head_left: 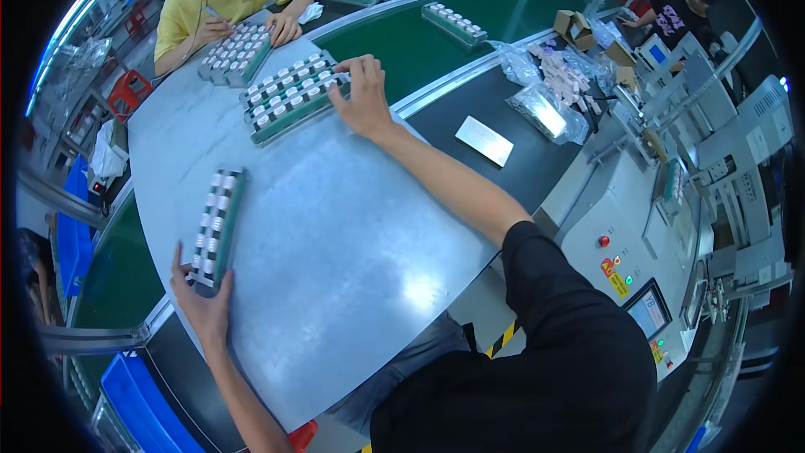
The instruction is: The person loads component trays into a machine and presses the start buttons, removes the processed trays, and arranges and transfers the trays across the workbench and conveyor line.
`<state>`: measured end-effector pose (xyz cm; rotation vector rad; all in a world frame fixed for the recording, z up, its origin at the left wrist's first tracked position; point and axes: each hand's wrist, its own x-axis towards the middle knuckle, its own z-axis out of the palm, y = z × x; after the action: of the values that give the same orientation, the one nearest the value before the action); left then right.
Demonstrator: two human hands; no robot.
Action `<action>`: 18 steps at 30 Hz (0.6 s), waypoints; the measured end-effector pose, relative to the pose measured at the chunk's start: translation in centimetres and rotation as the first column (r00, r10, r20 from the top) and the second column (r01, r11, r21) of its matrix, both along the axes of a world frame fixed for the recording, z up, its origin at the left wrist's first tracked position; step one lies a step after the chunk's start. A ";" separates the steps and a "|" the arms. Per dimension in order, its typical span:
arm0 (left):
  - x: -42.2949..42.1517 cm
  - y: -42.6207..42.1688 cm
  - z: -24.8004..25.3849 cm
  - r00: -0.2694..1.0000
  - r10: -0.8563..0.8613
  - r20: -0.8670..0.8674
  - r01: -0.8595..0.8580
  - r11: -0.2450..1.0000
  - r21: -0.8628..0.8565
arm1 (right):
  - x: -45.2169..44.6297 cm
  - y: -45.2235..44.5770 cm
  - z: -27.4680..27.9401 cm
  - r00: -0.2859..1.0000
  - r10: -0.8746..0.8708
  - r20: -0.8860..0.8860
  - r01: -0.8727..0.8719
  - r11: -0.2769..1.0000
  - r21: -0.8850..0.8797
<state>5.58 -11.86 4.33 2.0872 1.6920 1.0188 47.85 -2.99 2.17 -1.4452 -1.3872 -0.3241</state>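
My left hand [204,302] grips the near end of a narrow green rack [216,222], thumb on one side and fingers on the other. Two rows of white, round-topped pieces sit along this rack, which lies on the grey tabletop [335,260]. Farther off, my right hand [365,99] has its thumb and fingers closed on the right end of another green rack [310,105] filled with similar white pieces. One more such rack [281,80] lies right behind it, apparently touching.
Across the table a person in a yellow shirt [180,17] handles a block of white pieces [236,54]. A green conveyor [402,42] curves behind, carrying another rack [454,23]. A silver box [485,141] and plastic bags [545,109] lie right. A machine with a screen [647,313] stands nearby.
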 end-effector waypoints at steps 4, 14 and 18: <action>-0.1 -0.5 -0.1 0.959 -0.208 0.190 0.226 0.970 -0.083 | 1.8 0.8 0.3 0.999 -0.038 0.014 0.038 0.999 0.028; 0.5 -0.1 0.4 0.956 -0.227 0.187 0.254 0.958 -0.135 | 24.2 3.3 1.2 0.756 -0.535 0.377 0.617 0.775 -0.138; 1.0 0.0 0.5 0.956 -0.262 0.135 0.274 0.959 -0.075 | 29.7 2.0 -1.5 0.737 -0.550 0.393 0.676 0.575 -0.462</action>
<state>6.61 -11.85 4.79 2.0763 1.3259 0.9436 77.50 -0.95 0.70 -2.4957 -1.1248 -0.5381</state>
